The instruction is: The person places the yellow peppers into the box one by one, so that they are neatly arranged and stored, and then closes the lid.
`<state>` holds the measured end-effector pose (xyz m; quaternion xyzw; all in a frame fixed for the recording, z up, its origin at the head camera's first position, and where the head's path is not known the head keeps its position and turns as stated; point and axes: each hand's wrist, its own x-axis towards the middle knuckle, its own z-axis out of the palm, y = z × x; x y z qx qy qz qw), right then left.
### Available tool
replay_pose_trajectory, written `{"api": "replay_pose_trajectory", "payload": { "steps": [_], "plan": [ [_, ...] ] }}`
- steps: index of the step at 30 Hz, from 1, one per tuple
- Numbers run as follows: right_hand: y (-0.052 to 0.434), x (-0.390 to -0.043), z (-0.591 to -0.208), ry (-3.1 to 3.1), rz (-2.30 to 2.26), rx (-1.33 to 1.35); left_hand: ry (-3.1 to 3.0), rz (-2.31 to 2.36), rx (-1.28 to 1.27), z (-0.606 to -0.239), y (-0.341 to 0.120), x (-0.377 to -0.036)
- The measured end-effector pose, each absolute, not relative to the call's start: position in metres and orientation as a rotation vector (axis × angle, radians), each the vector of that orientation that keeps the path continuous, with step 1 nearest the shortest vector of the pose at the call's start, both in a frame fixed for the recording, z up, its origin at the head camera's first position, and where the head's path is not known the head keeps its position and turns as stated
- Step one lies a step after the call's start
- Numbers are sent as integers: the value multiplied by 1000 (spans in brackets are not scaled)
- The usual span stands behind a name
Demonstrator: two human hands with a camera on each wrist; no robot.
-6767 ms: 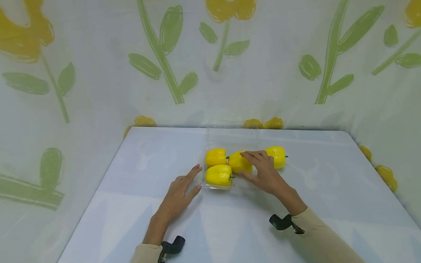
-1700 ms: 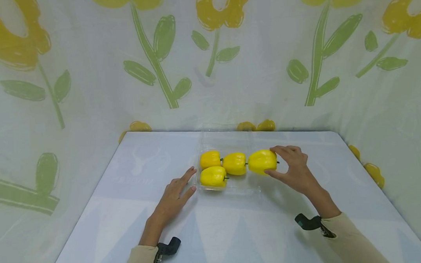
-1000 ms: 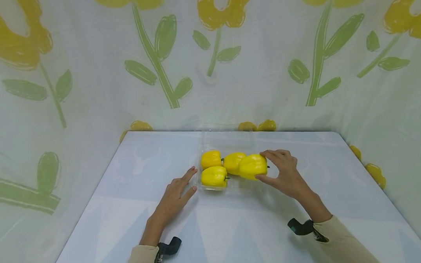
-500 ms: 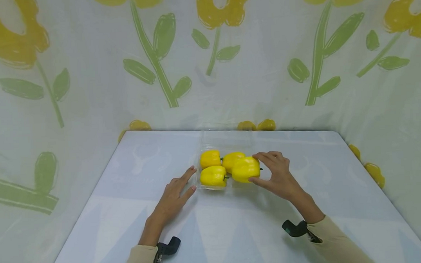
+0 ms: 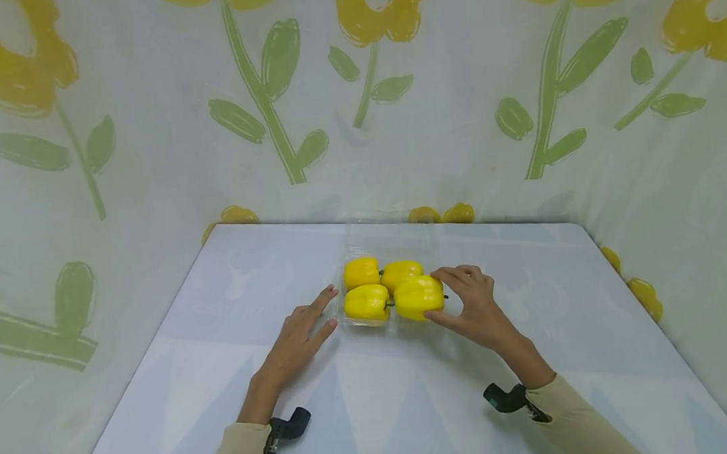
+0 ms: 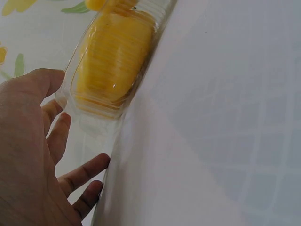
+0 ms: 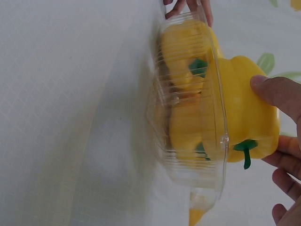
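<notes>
Yellow pepper point(image 5: 418, 297), smooth and glossy, green stem pointing right, was pinched between thumb and fingers of right hand point(image 5: 473, 307) at near right corner of clear plastic tray point(image 5: 398, 328). Tray thin, ribbed, its edges hard to make out against pale table point(image 5: 550, 327). Three other peppers point(image 5: 367, 301) lay inside. Left hand point(image 5: 298, 335) rested flat, fingers straight, fingertips against tray's left edge. Whether held pepper touched tray floor was unclear.

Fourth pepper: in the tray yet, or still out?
Partly in. The right hand grips the pepper above the tray rim, not seated.
</notes>
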<state>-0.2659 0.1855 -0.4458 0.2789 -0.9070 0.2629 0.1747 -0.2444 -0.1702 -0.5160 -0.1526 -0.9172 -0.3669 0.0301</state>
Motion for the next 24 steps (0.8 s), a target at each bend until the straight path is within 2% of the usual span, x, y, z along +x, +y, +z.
{"api": "replay_pose_trajectory", "payload": {
  "steps": [24],
  "plan": [
    [188,-268,-447,-2567,714,825,-2857,-1120,-466,-516,-170,-246]
  ]
}}
